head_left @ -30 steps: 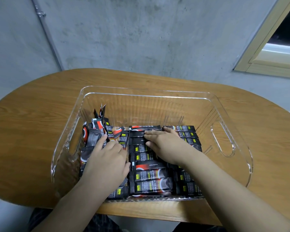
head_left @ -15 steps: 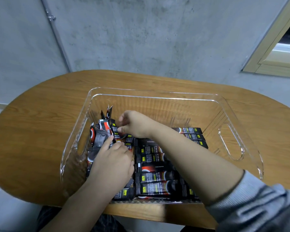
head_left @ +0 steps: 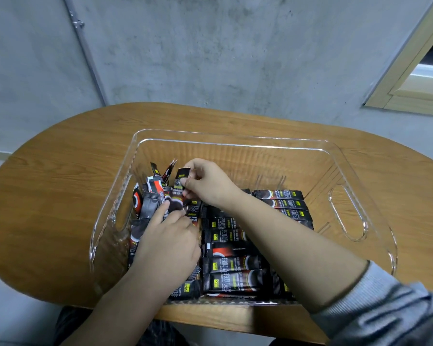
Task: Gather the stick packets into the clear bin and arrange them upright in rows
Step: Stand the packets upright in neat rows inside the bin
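A clear bin [head_left: 235, 143] stands on the wooden table and holds several black stick packets. Neat rows of packets [head_left: 235, 265] fill its near and right part. A loose jumble of packets [head_left: 150, 198] leans at the left wall. My right hand [head_left: 208, 183] reaches across to the left side and pinches the top of one black packet [head_left: 183, 174] between thumb and fingers. My left hand [head_left: 170, 240] rests on the left packets, fingers stretched toward the jumble. The packets under it are hidden.
The oval wooden table [head_left: 60, 196] carries the bin, whose right wall has a cut-out handle [head_left: 348, 213]. The far half of the bin floor [head_left: 260, 171] is bare. A grey concrete wall stands behind, with a window frame [head_left: 410, 83] at the right.
My right hand left the middle rows, crossed to the left jumble and pinched a packet, lifting its end. My left hand stayed on the left packets.
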A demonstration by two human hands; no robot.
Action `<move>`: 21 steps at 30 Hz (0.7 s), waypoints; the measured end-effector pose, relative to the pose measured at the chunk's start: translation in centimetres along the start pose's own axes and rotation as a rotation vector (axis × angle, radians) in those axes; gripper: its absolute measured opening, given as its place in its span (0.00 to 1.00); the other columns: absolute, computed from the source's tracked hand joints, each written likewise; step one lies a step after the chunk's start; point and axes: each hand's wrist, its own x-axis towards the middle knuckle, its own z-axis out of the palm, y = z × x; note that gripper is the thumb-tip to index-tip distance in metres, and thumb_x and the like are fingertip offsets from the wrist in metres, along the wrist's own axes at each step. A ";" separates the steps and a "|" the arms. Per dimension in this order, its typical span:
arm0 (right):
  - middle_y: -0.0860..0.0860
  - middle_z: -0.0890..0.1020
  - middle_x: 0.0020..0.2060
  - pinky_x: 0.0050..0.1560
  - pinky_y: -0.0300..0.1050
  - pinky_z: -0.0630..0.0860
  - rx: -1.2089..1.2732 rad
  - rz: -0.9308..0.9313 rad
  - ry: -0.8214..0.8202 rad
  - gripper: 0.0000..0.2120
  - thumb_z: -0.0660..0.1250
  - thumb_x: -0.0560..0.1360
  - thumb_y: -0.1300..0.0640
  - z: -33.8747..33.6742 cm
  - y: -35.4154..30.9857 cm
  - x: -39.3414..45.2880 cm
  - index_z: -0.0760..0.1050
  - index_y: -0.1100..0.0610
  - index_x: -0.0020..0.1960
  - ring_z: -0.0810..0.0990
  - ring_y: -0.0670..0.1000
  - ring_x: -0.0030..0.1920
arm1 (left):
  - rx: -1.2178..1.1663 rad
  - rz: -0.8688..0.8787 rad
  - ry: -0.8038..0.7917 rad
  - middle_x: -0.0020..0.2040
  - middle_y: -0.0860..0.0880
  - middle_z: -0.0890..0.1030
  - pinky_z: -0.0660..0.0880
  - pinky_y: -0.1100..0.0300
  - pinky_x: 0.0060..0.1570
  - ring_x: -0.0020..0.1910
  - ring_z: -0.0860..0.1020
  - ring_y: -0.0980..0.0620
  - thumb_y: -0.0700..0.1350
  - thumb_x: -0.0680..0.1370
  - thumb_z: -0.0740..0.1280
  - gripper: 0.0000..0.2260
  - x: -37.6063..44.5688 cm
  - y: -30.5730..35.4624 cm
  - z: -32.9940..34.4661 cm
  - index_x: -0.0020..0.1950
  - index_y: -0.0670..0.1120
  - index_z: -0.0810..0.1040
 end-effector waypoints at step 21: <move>0.55 0.77 0.34 0.26 0.42 0.64 -0.537 0.290 0.453 0.08 0.64 0.75 0.56 -6.4 3.7 -4.1 0.69 0.61 0.45 0.76 0.57 0.35 | -0.001 -0.022 0.044 0.34 0.54 0.81 0.58 0.49 0.63 0.40 0.82 0.51 0.47 0.63 0.76 0.05 0.0 -0.1 0.5 0.34 0.49 0.83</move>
